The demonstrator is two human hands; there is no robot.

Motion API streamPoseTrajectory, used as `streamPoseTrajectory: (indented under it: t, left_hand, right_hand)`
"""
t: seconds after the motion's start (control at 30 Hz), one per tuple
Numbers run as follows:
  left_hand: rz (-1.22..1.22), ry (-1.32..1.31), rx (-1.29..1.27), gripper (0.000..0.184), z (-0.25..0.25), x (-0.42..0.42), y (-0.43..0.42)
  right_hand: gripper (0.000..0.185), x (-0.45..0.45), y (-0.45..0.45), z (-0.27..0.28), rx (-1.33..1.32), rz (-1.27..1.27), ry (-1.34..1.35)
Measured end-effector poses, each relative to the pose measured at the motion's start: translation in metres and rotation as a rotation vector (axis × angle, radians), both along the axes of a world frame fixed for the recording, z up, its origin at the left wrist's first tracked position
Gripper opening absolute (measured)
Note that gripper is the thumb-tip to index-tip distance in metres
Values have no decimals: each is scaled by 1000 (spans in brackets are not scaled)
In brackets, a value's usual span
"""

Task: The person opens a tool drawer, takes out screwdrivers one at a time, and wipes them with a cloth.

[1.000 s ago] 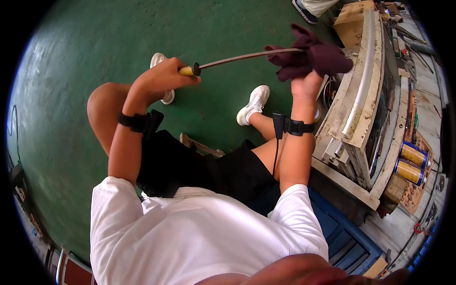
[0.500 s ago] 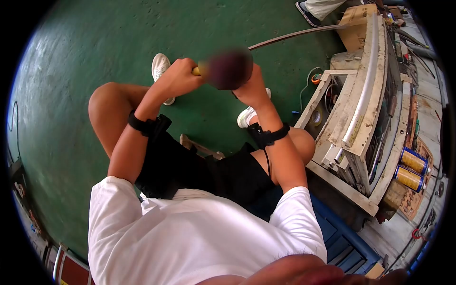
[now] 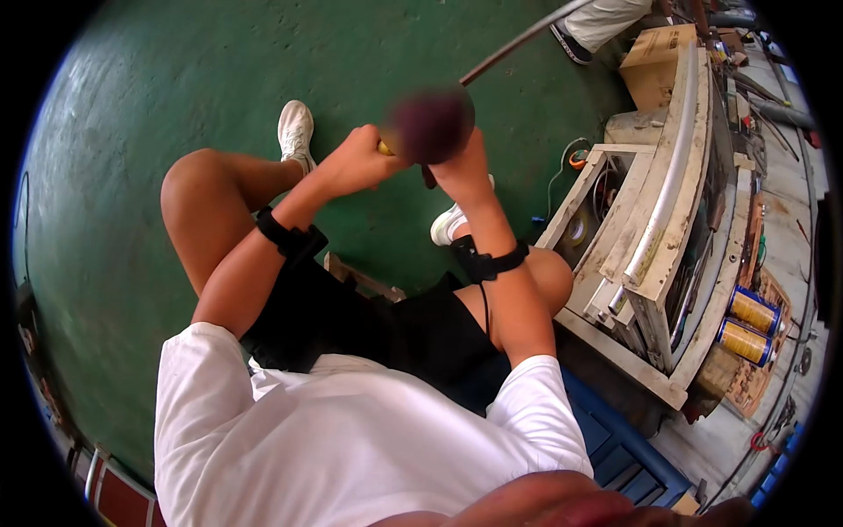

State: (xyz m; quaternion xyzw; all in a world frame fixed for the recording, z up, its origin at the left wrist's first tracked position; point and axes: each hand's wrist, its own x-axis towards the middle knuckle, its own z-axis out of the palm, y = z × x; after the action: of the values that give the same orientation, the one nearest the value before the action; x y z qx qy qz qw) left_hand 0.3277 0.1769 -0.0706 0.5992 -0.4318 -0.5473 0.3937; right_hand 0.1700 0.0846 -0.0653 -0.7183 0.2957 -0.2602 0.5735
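Note:
Closed fingers of my left hand (image 3: 356, 162) grip a yellow handle (image 3: 385, 147); the rest of that tool is hidden. My right hand (image 3: 464, 171) is closed close beside it, around a long thin bar (image 3: 518, 48). The bar slants up and right past the top edge, and a short brown end shows below, between my hands. A blurred dark round shape (image 3: 430, 127) covers the space between my hands, so the contact between tool and bar cannot be made out. Both hands are held out over the green floor, in front of my knees.
A worn wooden rack (image 3: 645, 272) with metal lengths stands at my right, near a cardboard box (image 3: 659, 66). Two yellow-blue cans (image 3: 745, 341) lie beyond it. Another person's shoe (image 3: 571, 42) is at the top. A blue plastic piece (image 3: 623, 439) is by my right hip.
The bar has swung to a steeper slant, its far part now higher in view. My left hand has shifted slightly right and down. The whole view has moved a little.

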Motion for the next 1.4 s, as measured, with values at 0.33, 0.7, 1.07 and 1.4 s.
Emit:
streamPoseTrajectory:
  t: [0.33, 0.7, 1.07, 1.4]
  left_hand:
    - [31, 79, 24, 30, -10, -25, -1]
    - [-203, -302, -204, 34, -27, -16, 8]
    - [-97, -1054, -849, 22, 79, 37, -32]
    - [-428, -1115, -371, 51, 58, 48, -53]
  right_hand:
    - [26, -10, -6, -9, 231, 96, 123]
    - [33, 10, 1, 1, -153, -44, 97]
    - [31, -1, -18, 14, -578, -204, 354]
    - [37, -16, -19, 24, -779, -136, 528]
